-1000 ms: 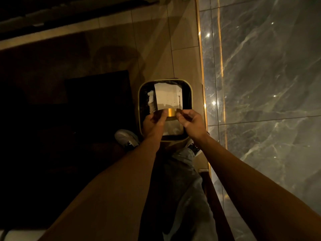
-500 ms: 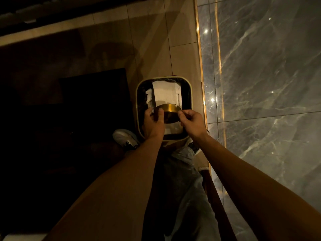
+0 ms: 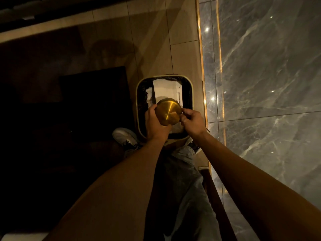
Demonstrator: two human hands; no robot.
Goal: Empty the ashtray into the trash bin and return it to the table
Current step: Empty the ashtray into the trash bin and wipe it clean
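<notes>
Head view shows the brass ashtray [image 3: 168,111] now turned fully bottom-up, its flat underside facing the camera, where half a second ago it was only tipped on edge with the rim showing. The left hand [image 3: 155,122] cups it from the left and beneath, fingers [image 3: 151,108] wrapped on its rim, while the right hand [image 3: 192,121] pinches the opposite edge, its fingers [image 3: 186,111] closed narrowly on the metal. Directly below the fingers sits the open trash bin [image 3: 139,87], lined in black, with white paper [image 3: 165,89] lying inside just beyond the ashtray. The inversion suggests the dumping step is at or near its end; whether any ash has actually fallen cannot be seen in this dim light. What likely remains is to turn the ashtray upright and carry it back to the bench, which is not in view. A white shoe [image 3: 124,136] stands on the floor just left of the bin, nearer the person than the fingers, and a grey marble wall [image 3: 269,84] rises well to the right of them.
</notes>
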